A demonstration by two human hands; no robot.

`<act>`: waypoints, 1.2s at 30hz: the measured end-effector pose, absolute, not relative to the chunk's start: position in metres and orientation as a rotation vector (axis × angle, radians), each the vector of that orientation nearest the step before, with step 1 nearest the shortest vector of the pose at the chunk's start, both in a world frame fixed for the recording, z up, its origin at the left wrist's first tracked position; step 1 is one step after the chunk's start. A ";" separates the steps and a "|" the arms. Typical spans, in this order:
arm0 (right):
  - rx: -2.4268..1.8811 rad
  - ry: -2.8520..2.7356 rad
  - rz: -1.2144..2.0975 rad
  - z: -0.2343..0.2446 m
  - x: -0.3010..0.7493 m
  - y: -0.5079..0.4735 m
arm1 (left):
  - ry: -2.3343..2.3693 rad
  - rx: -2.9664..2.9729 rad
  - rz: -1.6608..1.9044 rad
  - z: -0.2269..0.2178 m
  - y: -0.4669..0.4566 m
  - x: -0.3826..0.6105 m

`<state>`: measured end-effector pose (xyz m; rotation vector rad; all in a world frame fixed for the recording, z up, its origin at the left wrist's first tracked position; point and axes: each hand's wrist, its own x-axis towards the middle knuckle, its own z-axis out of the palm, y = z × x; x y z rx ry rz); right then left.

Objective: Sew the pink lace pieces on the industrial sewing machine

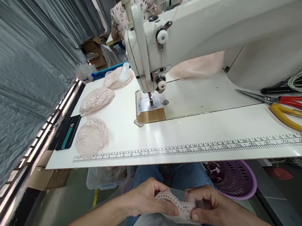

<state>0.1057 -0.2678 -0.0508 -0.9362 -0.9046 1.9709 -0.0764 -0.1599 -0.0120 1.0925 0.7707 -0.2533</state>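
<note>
Below the table's front edge, over my lap, both hands pinch one pale pink lace piece [181,206]. My left hand [148,198] grips its left end with thumb and fingers closed. My right hand [210,205] holds the right end, thumb pressed on the lace. A white sewing machine [187,32] stands on the white table [193,131], its needle and presser foot [150,99] over the metal plate. Three pink lace cups lie at the table's left: one near the ruler [91,137], one behind it [96,100], one further back [116,77].
Red-handled scissors [275,100] and yellow-handled scissors [292,118] lie at the right. A printed ruler [194,148] runs along the front edge. A purple basket [234,179] and a clear bin [106,177] sit under the table. Another person [129,8] works behind the machine.
</note>
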 end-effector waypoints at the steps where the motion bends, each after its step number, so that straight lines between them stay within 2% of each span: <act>1: -0.936 -0.900 1.973 -0.050 0.106 -0.267 | 0.769 1.096 -0.248 -0.012 -0.160 -0.076; 36: -0.955 -0.927 1.992 -0.050 0.101 -0.255 | 0.834 0.998 -0.336 -0.016 -0.156 -0.073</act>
